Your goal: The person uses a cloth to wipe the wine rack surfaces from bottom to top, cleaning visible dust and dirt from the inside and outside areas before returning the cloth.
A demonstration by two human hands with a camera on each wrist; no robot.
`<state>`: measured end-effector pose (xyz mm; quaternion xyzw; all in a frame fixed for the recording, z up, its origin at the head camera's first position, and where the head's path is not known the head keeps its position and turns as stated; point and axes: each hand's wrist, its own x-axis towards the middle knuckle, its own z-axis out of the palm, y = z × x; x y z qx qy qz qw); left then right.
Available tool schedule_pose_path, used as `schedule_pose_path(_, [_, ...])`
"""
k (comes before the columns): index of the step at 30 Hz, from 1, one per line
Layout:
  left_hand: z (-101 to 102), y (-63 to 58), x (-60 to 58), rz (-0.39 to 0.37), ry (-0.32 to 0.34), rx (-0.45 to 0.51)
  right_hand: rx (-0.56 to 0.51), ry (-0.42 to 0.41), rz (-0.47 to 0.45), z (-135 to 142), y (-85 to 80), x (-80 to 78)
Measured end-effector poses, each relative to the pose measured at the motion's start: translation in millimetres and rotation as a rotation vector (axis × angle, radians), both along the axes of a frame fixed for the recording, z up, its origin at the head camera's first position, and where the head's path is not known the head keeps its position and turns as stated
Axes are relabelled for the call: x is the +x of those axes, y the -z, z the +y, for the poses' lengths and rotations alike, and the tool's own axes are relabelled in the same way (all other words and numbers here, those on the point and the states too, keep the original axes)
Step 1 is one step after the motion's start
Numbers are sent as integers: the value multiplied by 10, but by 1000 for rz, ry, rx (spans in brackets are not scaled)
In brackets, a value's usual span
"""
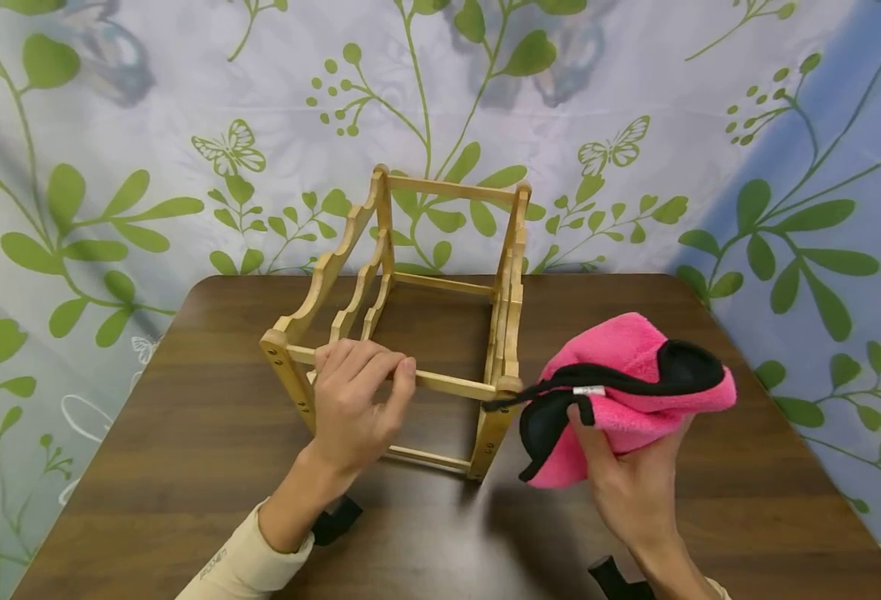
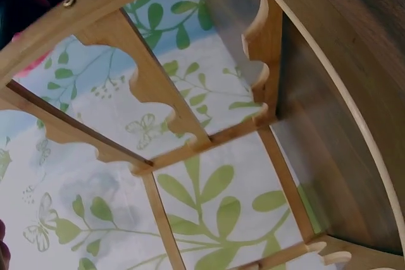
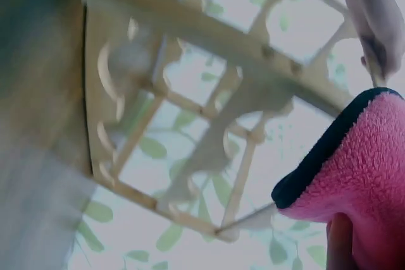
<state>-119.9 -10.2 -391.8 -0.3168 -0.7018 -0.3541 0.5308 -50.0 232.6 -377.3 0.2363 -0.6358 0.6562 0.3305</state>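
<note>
A wooden rack (image 1: 455, 385) with scalloped side rails stands on the table in the head view. My left hand (image 1: 357, 408) grips its front top bar, fingers over the bar. To the right of the rack, my right hand (image 1: 638, 492) holds a bunched pink plush cloth (image 1: 628, 350) with black edging, a black strap and a small white label. The cloth's strap hangs near the rack's front right corner; contact cannot be told. In the right wrist view the cloth (image 3: 373, 169) is close, and the rack (image 3: 190, 23) is blurred. The left wrist view looks through the rack's frame (image 2: 158, 86).
The brown wood-grain table (image 1: 185, 467) has rounded far corners. Behind it hangs a pale curtain (image 1: 282, 100) with green leaves and butterflies. Black pieces (image 1: 337, 521) sit by each wrist.
</note>
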Motion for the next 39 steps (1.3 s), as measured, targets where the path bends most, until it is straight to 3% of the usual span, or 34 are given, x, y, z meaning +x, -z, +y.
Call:
schedule_pose_path(3, [-20,-5,-3,-10,-9,-5,13,66,-11,99,3,-73])
schedule_pose_path(5, [-9,-15,19,14,-44,-15,49,61,-35,164,55,-124])
schedule_pose_path(9, [98,-40,120,161,-125,-46,133,-116,-90,172,160,-148])
schedule_pose_path(12, [253,-37,216,240,-112,-111,193,-301,-174,99,208,-93])
schedule_pose_path(16, [462,-14,328,174,-50,-205,280,-400,-224,-2,263,-23])
schedule_pose_path(20, [572,-10,360,53,-55,-197,304,-365,-176,-96,299,-30])
schedule_pose_path(24, [627,0,325,3,-51,-158,276,-330,-100,-174,312,-82])
schedule_pose_path(28, [669,38,273,1,-8,-107,247,-270,-61,-233,377,-138])
schedule_pose_path(34, [659,69,209,40,36,7,235,-256,-132,-321,433,-293])
schedule_pose_path(39, [660,61,180,62,54,57,222,-179,-146,-391,417,-411])
